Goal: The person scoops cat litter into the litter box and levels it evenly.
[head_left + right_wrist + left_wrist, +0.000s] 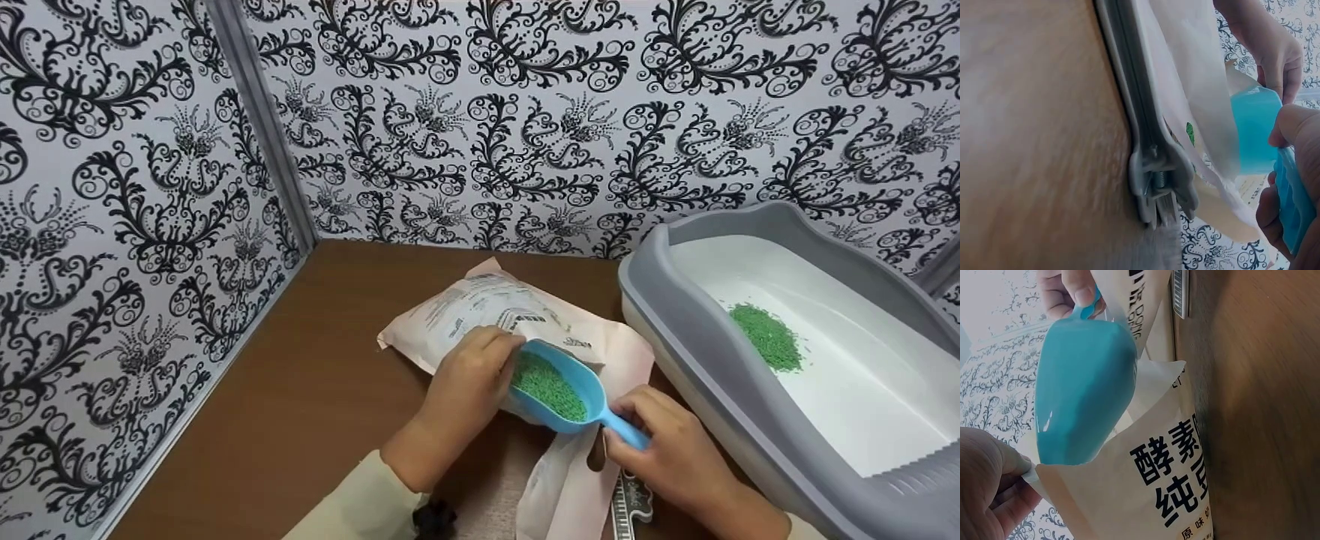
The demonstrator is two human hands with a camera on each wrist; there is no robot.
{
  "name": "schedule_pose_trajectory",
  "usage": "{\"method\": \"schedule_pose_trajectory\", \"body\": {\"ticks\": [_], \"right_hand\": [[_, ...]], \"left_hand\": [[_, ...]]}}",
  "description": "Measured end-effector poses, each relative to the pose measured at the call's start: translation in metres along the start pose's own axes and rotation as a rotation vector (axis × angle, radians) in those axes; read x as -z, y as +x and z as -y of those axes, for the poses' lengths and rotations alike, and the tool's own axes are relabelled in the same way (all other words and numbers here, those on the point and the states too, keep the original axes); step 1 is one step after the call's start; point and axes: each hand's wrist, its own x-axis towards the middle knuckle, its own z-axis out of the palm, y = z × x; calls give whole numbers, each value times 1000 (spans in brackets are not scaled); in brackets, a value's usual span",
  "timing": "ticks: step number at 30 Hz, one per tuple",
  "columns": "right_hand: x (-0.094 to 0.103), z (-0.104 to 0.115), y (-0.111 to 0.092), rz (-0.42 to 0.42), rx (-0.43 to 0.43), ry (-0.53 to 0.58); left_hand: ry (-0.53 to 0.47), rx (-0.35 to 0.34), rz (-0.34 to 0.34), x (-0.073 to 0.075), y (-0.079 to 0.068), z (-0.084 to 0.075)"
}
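The bag (1134, 486) reads "酵素", "纯" and "原味"; the strip (1147, 304) beside it, "DONG".

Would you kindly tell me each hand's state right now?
Left hand: pinching the paper bag.
Right hand: holding the blue scoop by its handle.

Scoop (590, 387), light-blue plastic: bowl loaded with green pellets (547, 386), handle towards near right, gripped by right hand (675, 446).
Bag (484, 300), pale pink, printed: opened, lying left of tray, mouth edge pinched by left hand (474, 371).
Litter tray (862, 397), grey-rimmed, white inside: right, holding green pellet heap (766, 337).
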Motion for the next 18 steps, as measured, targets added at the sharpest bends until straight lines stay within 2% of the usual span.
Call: {"method": "schedule_pose_trajectory", "body": {"ticks": [10, 18], "right_hand": [[10, 2, -4, 4, 22, -17], [29, 8, -8, 47, -55, -86]], "left_hand": [[3, -1, -12, 0, 0, 0], [1, -4, -31, -2, 0, 1]]}}
